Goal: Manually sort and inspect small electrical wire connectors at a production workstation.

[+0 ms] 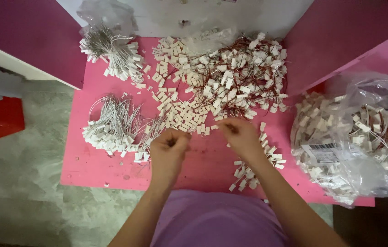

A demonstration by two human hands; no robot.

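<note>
Hands work mid-table near its front edge: left hand (pixel 168 148) curls shut, seemingly pinching a small white block; right hand (pixel 239 135) pinches at loose blocks (pixel 180 114). Sorted wired bundles (pixel 111 126) lie toward the left edge, within reach.

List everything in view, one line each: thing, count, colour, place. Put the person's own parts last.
table: one, pink, centre
loose small blocks: many, white, table middle
blocks with red wires: one heap, table back right
bundles of white-wired blocks: two, table left
plastic bag of blocks: one, clear, right edge
floor: grey, left
left hand: one, fingers curled, front centre
right hand: one, fingertips by the loose blocks
</note>
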